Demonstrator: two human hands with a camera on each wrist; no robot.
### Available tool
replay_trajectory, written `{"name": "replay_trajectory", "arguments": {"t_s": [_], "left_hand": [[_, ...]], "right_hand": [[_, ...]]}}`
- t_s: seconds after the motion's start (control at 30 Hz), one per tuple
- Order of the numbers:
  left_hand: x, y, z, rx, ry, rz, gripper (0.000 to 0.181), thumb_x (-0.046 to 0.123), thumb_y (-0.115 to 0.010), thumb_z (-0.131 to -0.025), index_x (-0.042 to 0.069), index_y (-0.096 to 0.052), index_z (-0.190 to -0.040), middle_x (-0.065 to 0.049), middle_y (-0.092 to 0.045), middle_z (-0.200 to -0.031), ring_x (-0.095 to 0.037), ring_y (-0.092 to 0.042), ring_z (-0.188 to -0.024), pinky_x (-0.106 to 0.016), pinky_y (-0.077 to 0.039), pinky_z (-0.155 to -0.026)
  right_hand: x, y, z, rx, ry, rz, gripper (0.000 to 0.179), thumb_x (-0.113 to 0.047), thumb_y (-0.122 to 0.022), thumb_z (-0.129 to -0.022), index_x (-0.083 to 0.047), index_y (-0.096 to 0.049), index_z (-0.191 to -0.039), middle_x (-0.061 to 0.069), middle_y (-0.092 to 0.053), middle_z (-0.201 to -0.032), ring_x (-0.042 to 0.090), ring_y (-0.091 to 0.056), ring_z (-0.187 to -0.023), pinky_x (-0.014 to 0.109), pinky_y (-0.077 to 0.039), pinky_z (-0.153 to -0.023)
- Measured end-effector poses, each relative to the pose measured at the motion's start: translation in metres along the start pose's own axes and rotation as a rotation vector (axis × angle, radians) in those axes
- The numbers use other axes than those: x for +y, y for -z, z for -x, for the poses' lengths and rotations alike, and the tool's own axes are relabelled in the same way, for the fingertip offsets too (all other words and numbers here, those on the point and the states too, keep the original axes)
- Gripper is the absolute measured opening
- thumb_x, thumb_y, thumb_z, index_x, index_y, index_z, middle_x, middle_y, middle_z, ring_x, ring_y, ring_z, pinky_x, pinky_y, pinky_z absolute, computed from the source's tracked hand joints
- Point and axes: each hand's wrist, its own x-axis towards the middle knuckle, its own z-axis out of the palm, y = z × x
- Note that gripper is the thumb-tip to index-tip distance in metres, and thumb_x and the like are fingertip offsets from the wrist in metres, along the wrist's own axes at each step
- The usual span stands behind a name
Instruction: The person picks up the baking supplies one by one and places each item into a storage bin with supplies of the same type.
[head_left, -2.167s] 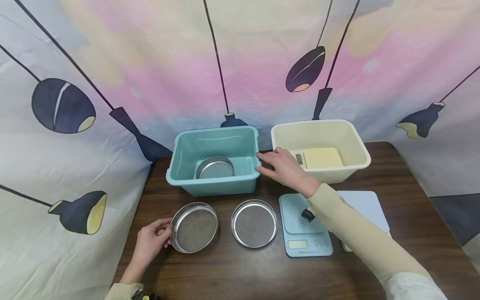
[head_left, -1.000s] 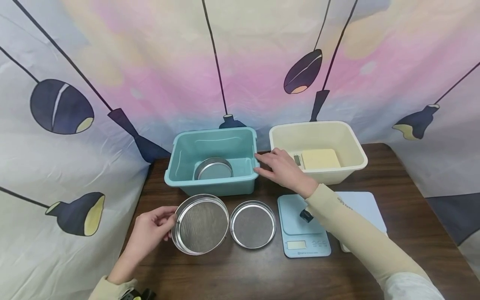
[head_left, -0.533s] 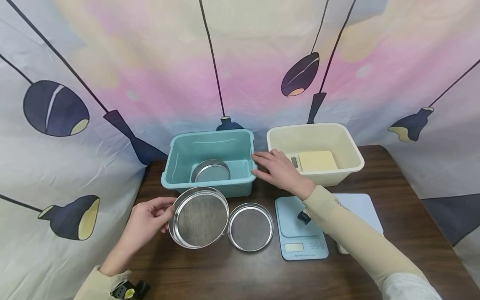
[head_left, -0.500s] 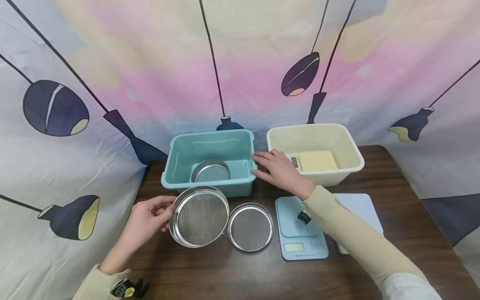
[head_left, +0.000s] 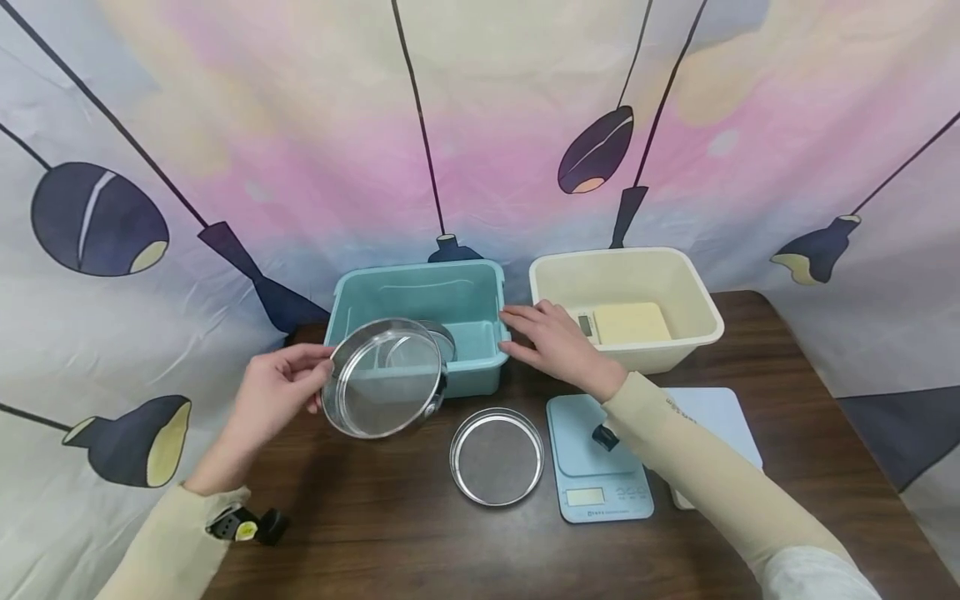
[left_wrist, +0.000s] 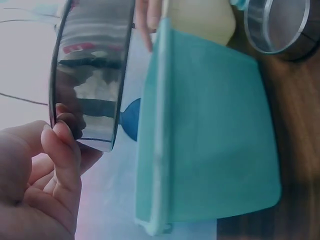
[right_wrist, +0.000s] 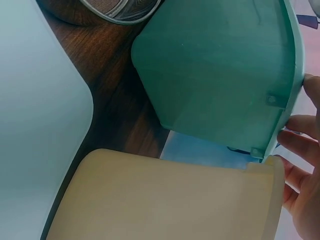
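Observation:
My left hand (head_left: 273, 392) pinches the rim of a round metal sieve (head_left: 375, 408) between thumb and fingers. Tilted, the sieve hangs in front of and partly over the teal bin (head_left: 474, 380), overlapping its front rim. In the left wrist view the shiny side wall of the sieve (left_wrist: 95, 80) faces me, beside the bin's rim. Another round sieve (head_left: 446, 340) lies inside the bin, partly seen through the held mesh. My right hand (head_left: 558, 343) rests its extended fingertips on the bin's right rim. A third sieve (head_left: 497, 458) lies flat on the table.
A cream bin (head_left: 675, 279) stands right of the teal one, with a pale yellow kitchen scale (head_left: 632, 323) inside. On the dark wooden table (head_left: 420, 542) lie a light blue kitchen scale (head_left: 600, 454) and a whitish one (head_left: 720, 421), partly under my right forearm. A patterned cloth hangs behind.
My left hand has lifted the sieve off the table and carried it forward, tilting it, to the teal bin's front rim. My right hand has stayed at the bin's right rim.

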Motion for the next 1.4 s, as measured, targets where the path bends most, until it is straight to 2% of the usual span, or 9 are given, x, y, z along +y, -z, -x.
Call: {"name": "replay_trajectory", "arguments": {"t_s": [0.13,0.43,0.63,0.87,1.13,1.4], "left_hand": [[0.005,0.013,-0.018,-0.009,0.017,-0.028,0.029,0.007,-0.064,-0.101,-0.011,-0.07,-0.122,-0.003,-0.076,-0.087,-0.009,-0.061,-0.05,-0.025,-0.054,-0.05],[0.004,0.035,-0.059,-0.07,0.017,0.018,0.035,0.004,-0.06,-0.103,-0.018,-0.062,-0.13,0.014,-0.074,-0.086,-0.007,-0.062,-0.053,-0.022,-0.055,-0.053],[0.007,0.039,-0.087,-0.11,0.044,-0.035,0.037,0.01,-0.06,-0.105,-0.016,-0.062,-0.132,0.008,-0.074,-0.082,-0.005,-0.064,-0.058,-0.022,-0.057,-0.058],[0.007,0.041,-0.117,-0.14,0.097,-0.093,0.041,0.018,-0.058,-0.107,-0.012,-0.061,-0.135,0.003,-0.073,-0.088,-0.008,-0.063,-0.064,-0.022,-0.057,-0.062],[-0.005,0.036,-0.146,-0.202,0.118,-0.155,0.043,0.017,-0.056,-0.108,-0.013,-0.058,-0.139,-0.002,-0.073,-0.088,-0.007,-0.063,-0.067,-0.02,-0.056,-0.066],[-0.023,0.028,-0.161,-0.269,0.129,-0.154,0.041,0.014,-0.054,-0.108,-0.014,-0.057,-0.138,-0.001,-0.072,-0.083,-0.009,-0.062,-0.065,-0.021,-0.056,-0.067]], "right_hand": [[-0.001,0.0,0.0,-0.004,-0.004,0.002,0.058,-0.042,-0.065,-0.103,-0.005,-0.059,-0.148,0.015,-0.058,-0.149,0.03,-0.055,-0.105,0.044,-0.046,-0.086],[-0.002,0.001,0.001,-0.017,-0.013,-0.008,0.059,-0.042,-0.065,-0.103,-0.005,-0.058,-0.149,0.015,-0.058,-0.15,0.03,-0.054,-0.105,0.044,-0.046,-0.086],[-0.002,0.002,0.001,-0.014,-0.014,-0.006,0.059,-0.042,-0.065,-0.103,-0.005,-0.059,-0.148,0.015,-0.058,-0.149,0.03,-0.055,-0.106,0.044,-0.046,-0.087],[-0.004,0.003,0.001,-0.017,-0.015,-0.013,0.058,-0.041,-0.065,-0.103,-0.004,-0.059,-0.148,0.016,-0.058,-0.149,0.032,-0.056,-0.109,0.046,-0.047,-0.088],[-0.003,0.002,0.002,-0.017,-0.022,-0.005,0.058,-0.041,-0.065,-0.103,-0.005,-0.058,-0.148,0.015,-0.059,-0.149,0.03,-0.055,-0.107,0.044,-0.047,-0.088],[-0.003,0.001,0.001,0.002,-0.009,-0.007,0.057,-0.04,-0.065,-0.103,-0.004,-0.06,-0.147,0.015,-0.06,-0.148,0.03,-0.055,-0.104,0.043,-0.046,-0.085]]}}
